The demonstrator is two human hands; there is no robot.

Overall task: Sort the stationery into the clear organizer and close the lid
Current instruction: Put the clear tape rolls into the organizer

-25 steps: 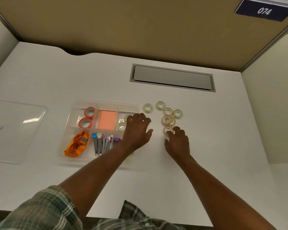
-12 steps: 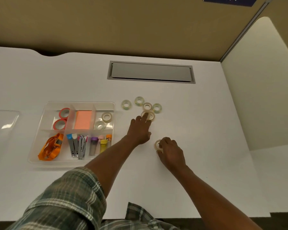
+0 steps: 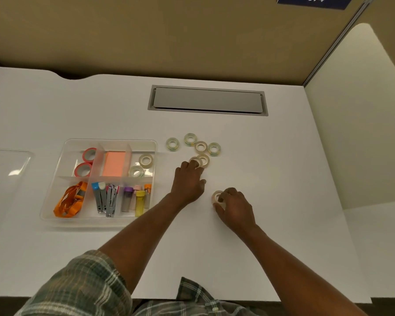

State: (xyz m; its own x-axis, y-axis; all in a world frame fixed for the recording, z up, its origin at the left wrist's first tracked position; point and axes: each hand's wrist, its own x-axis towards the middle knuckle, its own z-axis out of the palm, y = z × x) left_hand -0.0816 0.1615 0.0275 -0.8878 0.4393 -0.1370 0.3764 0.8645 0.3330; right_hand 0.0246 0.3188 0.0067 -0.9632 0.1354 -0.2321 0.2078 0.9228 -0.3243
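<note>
The clear organizer (image 3: 55, 179) sits left of centre, holding red tape rolls, pink sticky notes, two clear tape rolls (image 3: 140, 166), an orange lanyard, staplers and small tubes. Several clear tape rolls (image 3: 201, 147) lie loose on the desk to its right. My left hand (image 3: 188, 182) reaches over the nearest loose roll (image 3: 194, 161), fingertips curled on it. My right hand (image 3: 234, 207) pinches one tape roll (image 3: 217, 197), lifted on edge. The clear lid (image 3: 5, 179) lies flat at the far left.
A grey cable hatch (image 3: 208, 100) is set into the white desk behind the rolls. Tan partition panels close the back and the right side. My plaid sleeves show at the bottom edge.
My left hand left the organizer and moved right to the loose tape rolls. My right hand picked up one roll and drew it back toward me.
</note>
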